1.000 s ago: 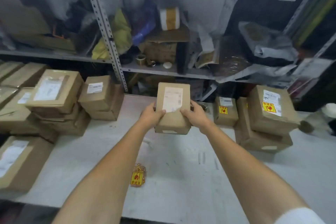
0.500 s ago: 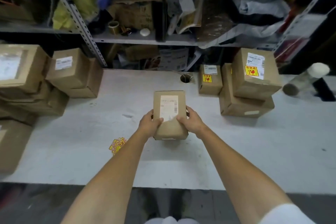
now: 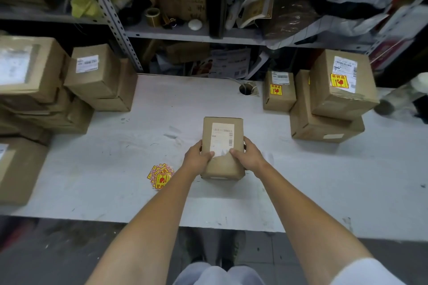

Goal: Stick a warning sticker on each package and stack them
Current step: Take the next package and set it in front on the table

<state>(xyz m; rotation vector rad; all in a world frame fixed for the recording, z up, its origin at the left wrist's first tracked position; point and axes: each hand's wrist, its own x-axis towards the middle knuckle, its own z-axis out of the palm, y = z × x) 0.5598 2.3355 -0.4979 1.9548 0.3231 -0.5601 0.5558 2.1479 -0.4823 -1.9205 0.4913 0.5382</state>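
Package (image 3: 223, 148) sits near the middle of the desk (image 3: 301, 180), held at its near end between both hands; whether its base rests on the surface or hangs just above it I cannot tell. The left hand (image 3: 196, 161) grips the left side with its thumb across the top, and the right hand (image 3: 249, 157) mirrors it, fingers (image 3: 247, 144) curled round the right edge, so both are closed on the box. Its top carries a white label (image 3: 222, 139) but no yellow sticker, so this one is not yet marked. A loose pile of stickers (image 3: 161, 176) lies just beside the left wrist, within easy reach. To the right, a small box (image 3: 279, 93) shows a yellow sticker under its label, and next to it a stickered box (image 3: 342, 85) lies on top of a lower box (image 3: 324, 127), whose own top is mostly hidden. On the left, a box (image 3: 92, 76) and the heap (image 3: 30, 90) around it show only white labels. I judge the job to be early: about three done on the right, one in hand awaiting its sticker, and a larger batch on the left untouched.
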